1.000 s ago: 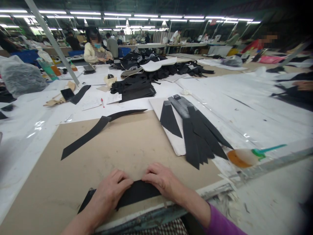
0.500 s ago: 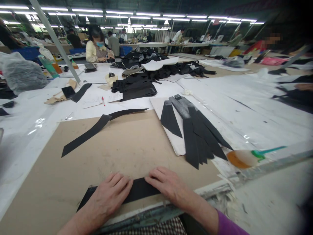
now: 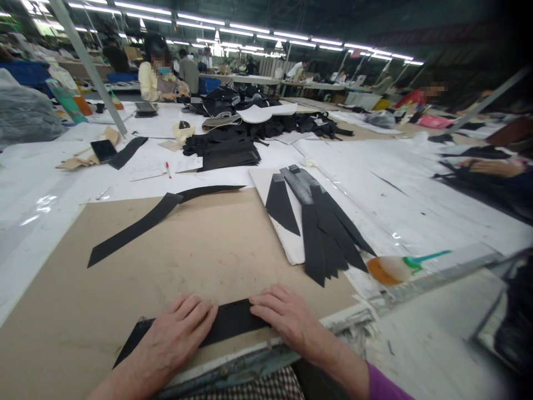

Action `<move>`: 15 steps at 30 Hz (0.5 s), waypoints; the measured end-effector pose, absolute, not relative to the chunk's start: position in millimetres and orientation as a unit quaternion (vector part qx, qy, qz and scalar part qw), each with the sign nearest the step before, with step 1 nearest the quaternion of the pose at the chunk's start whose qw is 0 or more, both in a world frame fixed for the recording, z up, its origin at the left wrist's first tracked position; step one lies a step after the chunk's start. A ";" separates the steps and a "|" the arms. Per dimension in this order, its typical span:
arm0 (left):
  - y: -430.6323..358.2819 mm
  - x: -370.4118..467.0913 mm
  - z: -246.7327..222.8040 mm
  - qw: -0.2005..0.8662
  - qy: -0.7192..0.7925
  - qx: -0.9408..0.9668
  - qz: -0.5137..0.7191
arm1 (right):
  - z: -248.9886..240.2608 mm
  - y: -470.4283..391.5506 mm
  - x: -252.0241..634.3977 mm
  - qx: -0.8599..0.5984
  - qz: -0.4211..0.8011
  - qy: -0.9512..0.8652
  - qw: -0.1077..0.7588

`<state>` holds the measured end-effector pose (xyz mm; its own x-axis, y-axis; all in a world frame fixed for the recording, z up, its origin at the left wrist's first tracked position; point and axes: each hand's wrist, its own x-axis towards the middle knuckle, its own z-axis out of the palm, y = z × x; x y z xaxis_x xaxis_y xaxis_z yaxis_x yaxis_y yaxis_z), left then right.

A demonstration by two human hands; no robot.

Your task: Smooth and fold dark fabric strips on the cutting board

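Two hands flat on strip (image 3: 231, 323) at board's (image 3: 200, 261) near edge: left hand (image 3: 177, 336) and right hand (image 3: 283, 316) pressing palms down, fingers spread, grasping nothing. Strip looks thin, limp, light; likely best pinched at ends.

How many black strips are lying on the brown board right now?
2. One strip lies at the near edge, pressed flat under the left hand and right hand; the long strip lies at the board's far left, untouched.
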<state>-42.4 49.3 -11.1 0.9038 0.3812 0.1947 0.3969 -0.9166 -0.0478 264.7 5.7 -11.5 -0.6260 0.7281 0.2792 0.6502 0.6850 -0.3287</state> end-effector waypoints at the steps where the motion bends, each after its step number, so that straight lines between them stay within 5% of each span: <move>1: 49.2 -42.5 -11.5 0.044 -0.201 -0.974 -0.091 | -10.7 6.0 263.4 -0.392 0.099 -0.893 0.199; 7: 47.6 -42.5 -14.4 0.054 -0.203 -0.974 -0.084 | -3.2 11.2 231.7 -0.477 0.064 -0.863 0.150; 15: 45.9 -43.3 -14.8 0.049 -0.212 -0.973 -0.075 | -13.4 16.2 208.6 -0.406 0.072 -0.900 0.143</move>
<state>-43.3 45.9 -14.8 0.8986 0.4057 0.1673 0.4205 -0.9050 -0.0642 208.6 16.2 -13.4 -0.6299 0.7508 0.1988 0.7096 0.6604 -0.2456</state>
